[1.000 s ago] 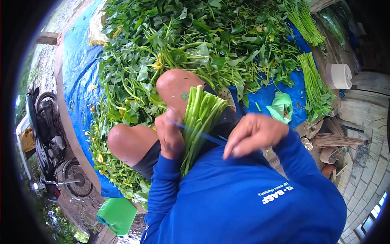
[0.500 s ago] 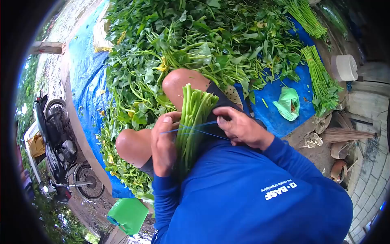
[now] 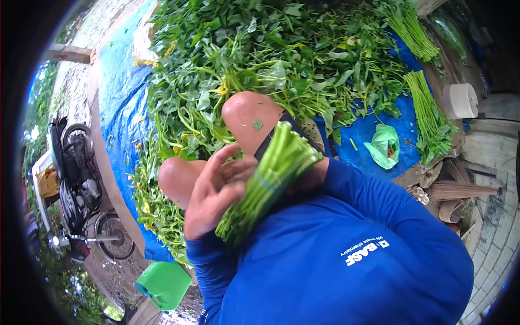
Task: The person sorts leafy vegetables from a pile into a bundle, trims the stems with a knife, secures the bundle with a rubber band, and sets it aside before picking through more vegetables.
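A bundle of green stems point(image 3: 271, 176) lies tilted over my lap, its cut ends pointing up and to the right. A thin blue band point(image 3: 265, 181) goes round its middle. My left hand point(image 3: 219, 187) is beside the bundle's left side, slightly blurred, with its fingers apart. Behind the bundle, on its right, my right hand point(image 3: 310, 180) is mostly hidden; its fingers do not show. A large heap of leafy greens point(image 3: 260, 59) spreads in front of my knees.
A blue tarp point(image 3: 122, 108) lies under the heap. Tied bundles point(image 3: 428, 116) and a green plastic bag point(image 3: 383, 146) are at the right, near a white roll-shaped object point(image 3: 460, 101). A green container point(image 3: 163, 285) and a motorcycle point(image 3: 78, 189) are at the left.
The blue band, earlier stretched between both hands, now sits round the stems. The bundle has tilted rightward. My left hand has opened, and my right hand has moved behind the bundle.
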Demonstrator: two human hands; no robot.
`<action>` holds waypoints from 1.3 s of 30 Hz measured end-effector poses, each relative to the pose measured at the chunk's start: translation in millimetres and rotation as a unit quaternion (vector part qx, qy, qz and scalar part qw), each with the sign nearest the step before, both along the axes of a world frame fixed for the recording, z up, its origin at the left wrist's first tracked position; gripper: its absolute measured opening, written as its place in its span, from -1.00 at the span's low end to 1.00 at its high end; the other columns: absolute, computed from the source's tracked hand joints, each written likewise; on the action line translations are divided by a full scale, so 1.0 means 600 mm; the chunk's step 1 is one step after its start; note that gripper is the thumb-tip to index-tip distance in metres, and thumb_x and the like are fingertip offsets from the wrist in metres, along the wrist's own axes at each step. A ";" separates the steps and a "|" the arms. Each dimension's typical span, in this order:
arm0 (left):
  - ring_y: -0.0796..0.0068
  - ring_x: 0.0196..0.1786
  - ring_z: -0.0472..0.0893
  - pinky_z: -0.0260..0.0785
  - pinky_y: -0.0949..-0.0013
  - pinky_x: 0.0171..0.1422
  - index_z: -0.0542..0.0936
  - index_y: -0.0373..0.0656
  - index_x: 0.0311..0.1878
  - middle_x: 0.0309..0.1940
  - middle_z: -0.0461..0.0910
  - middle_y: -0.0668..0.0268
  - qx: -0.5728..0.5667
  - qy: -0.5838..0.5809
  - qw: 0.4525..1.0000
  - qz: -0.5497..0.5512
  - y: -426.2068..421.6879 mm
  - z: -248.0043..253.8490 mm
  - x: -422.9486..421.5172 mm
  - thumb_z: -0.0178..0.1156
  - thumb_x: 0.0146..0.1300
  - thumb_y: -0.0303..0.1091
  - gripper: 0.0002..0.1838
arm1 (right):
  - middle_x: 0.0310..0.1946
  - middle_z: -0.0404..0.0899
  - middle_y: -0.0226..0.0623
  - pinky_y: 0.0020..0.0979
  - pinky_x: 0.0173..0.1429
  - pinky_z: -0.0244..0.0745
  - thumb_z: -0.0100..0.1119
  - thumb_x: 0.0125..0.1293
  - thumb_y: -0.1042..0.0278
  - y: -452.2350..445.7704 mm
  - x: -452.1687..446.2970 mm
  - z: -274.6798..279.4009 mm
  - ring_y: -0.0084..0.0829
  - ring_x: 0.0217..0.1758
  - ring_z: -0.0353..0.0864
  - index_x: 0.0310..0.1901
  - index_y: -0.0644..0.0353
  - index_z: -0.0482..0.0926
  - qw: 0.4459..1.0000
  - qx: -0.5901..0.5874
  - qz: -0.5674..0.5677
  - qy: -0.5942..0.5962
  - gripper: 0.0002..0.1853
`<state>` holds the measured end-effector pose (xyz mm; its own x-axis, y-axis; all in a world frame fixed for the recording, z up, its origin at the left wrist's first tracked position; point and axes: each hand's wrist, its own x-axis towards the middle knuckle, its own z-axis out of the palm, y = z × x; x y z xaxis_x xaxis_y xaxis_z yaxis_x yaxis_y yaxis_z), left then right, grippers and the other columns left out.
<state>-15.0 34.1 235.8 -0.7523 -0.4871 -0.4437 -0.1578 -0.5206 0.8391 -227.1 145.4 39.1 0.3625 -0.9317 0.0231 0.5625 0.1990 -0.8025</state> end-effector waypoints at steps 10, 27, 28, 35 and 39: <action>0.42 0.11 0.66 0.51 0.31 0.28 0.53 -0.35 0.42 0.09 0.69 0.28 0.011 -0.063 0.996 0.063 -0.026 -0.048 0.081 0.55 0.15 -0.26 -0.22 | -0.19 0.66 -0.41 -0.47 -0.17 0.67 0.43 0.44 0.20 -0.113 -0.021 0.217 -0.56 -0.23 0.67 0.05 0.29 0.69 0.956 0.184 -0.170 0.153 -0.66; 0.26 -0.13 0.73 0.63 0.23 -0.02 0.48 -0.44 0.46 -0.07 0.71 0.12 0.089 0.041 0.995 0.011 -0.026 -0.101 0.069 0.64 -0.02 -0.02 0.03 | 0.14 0.72 -0.44 -0.36 0.19 0.67 0.34 0.62 -0.20 -0.147 0.057 0.163 -0.60 0.22 0.68 0.42 0.12 0.58 0.985 0.036 -0.141 -0.091 -0.38; 0.24 -0.15 0.73 0.64 0.21 -0.04 0.49 -0.45 0.45 -0.08 0.71 0.11 0.114 0.072 0.991 -0.021 -0.032 -0.116 0.068 0.65 -0.02 0.02 0.04 | 0.13 0.72 -0.45 -0.38 0.14 0.65 0.35 0.62 -0.19 -0.149 0.054 0.174 -0.62 0.20 0.66 0.40 0.14 0.60 0.985 -0.018 -0.144 -0.097 -0.39; 0.33 0.25 0.70 0.53 0.24 0.40 0.52 -0.29 0.48 0.26 0.69 0.10 -0.040 -0.031 0.995 -0.089 -0.074 -0.013 0.070 0.69 0.08 0.14 0.02 | -0.29 0.73 -0.47 -0.46 -0.12 0.64 0.46 0.38 0.47 -0.176 0.081 0.261 -0.62 -0.24 0.71 -0.07 0.18 0.73 0.957 0.019 -0.258 -0.129 -0.86; 0.48 0.11 0.67 0.54 0.30 0.27 0.54 -0.25 0.45 0.13 0.70 0.28 -0.253 -0.171 0.952 0.005 -0.018 0.032 0.040 0.66 0.13 -0.32 -0.19 | -0.23 0.74 -0.47 -0.43 -0.09 0.67 0.55 0.37 0.45 -0.194 0.116 0.290 -0.62 -0.21 0.73 -0.01 0.13 0.70 0.956 0.069 -0.244 -0.149 -0.77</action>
